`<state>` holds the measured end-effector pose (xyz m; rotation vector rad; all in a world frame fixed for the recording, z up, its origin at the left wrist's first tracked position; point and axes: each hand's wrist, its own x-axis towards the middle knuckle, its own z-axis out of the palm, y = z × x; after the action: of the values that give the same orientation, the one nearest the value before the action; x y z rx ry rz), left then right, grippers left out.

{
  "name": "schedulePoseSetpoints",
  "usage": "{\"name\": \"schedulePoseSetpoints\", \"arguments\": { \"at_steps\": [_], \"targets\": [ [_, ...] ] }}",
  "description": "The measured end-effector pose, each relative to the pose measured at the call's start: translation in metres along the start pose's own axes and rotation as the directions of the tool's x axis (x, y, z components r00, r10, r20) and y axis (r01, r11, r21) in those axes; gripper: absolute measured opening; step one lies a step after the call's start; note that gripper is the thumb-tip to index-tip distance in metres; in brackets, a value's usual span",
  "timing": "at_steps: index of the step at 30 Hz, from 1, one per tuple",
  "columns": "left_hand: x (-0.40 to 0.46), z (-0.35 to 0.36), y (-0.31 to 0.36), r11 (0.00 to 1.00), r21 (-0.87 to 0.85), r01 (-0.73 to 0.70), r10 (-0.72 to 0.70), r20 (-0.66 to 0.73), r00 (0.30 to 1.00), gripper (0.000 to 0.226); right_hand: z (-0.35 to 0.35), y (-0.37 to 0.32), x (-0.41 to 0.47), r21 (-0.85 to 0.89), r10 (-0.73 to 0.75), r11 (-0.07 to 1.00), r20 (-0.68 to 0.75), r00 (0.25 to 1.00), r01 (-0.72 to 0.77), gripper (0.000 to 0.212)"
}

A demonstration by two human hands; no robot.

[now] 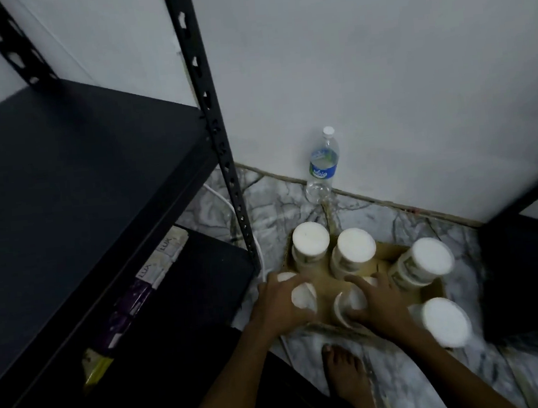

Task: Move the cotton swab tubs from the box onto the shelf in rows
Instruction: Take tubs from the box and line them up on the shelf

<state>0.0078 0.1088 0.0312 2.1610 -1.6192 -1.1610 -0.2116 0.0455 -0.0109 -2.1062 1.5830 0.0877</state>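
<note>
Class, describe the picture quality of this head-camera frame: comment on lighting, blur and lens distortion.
Head view: dim, bluish light overall; the shelf is nearly black, while the white tub lids glow brightest. Soft blur smears both hands, left hand and right hand. Wide-angle distortion tilts the shelf upright.

Stockroom, black metal shelving (77, 176), boxed soap (155, 267)

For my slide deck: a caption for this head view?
Both hands grip white-lidded cotton swab tubs in a brown cardboard box.
</note>
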Motion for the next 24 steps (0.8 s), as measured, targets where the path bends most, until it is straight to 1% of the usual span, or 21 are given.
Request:
{"name": "schedulePoseSetpoints", "arguments": {
  "at_steps": [1, 3, 6, 9, 12, 16, 19, 20, 22, 24],
  "targets": [
    [-0.008, -0.005, 0.001, 1.000, 0.006, -0.001, 0.001, -0.004, 1.000, 0.069, -0.006, -0.002, -0.004, 0.025, -0.011, 1.000, -0.008, 1.000, 0.012, 0.070],
    [-0.023, -0.015, 0.005, 0.999, 0.051, -0.018, 0.020, -0.036, 0.999, 0.062, -0.018, -0.007, -0.010, 0.088, -0.034, 0.996, -0.022, 0.999, 0.035, 0.061],
    [-0.042, -0.030, 0.015, 0.992, 0.117, -0.048, 0.059, -0.093, 0.994, 0.059, -0.043, -0.021, -0.019, 0.125, -0.088, 0.987, -0.066, 0.994, 0.096, 0.059],
    [-0.062, -0.052, 0.034, 0.982, 0.168, -0.086, 0.120, -0.201, 0.972, 0.050, -0.078, -0.045, -0.024, 0.112, -0.156, 0.979, -0.135, 0.978, 0.172, 0.062],
    [-0.085, -0.083, 0.057, 0.962, 0.234, -0.139, 0.201, -0.266, 0.943, 0.039, -0.128, -0.082, -0.029, 0.095, -0.242, 0.960, -0.188, 0.952, 0.263, 0.053],
    [-0.129, -0.140, 0.092, 0.930, 0.321, -0.179, 0.292, -0.351, 0.890, 0.037, -0.206, -0.140, -0.045, 0.038, -0.384, 0.911, -0.284, 0.878, 0.411, 0.044],
    [-0.168, -0.189, 0.116, 0.911, 0.371, -0.180, 0.328, -0.389, 0.861, 0.035, -0.255, -0.188, -0.056, 0.000, -0.476, 0.864, -0.329, 0.816, 0.504, 0.049],
    [-0.181, -0.204, 0.120, 0.909, 0.377, -0.178, 0.334, -0.402, 0.853, 0.034, -0.268, -0.205, -0.059, -0.020, -0.509, 0.843, -0.347, 0.788, 0.537, 0.050],
    [-0.206, -0.230, 0.122, 0.901, 0.399, -0.172, 0.352, -0.439, 0.827, 0.033, -0.285, -0.238, -0.063, -0.059, -0.570, 0.803, -0.372, 0.733, 0.594, 0.045],
    [-0.228, -0.251, 0.117, 0.896, 0.425, -0.131, 0.349, -0.490, 0.799, 0.031, -0.291, -0.270, -0.064, -0.094, -0.628, 0.761, -0.353, 0.694, 0.641, 0.041]
  ]
}}
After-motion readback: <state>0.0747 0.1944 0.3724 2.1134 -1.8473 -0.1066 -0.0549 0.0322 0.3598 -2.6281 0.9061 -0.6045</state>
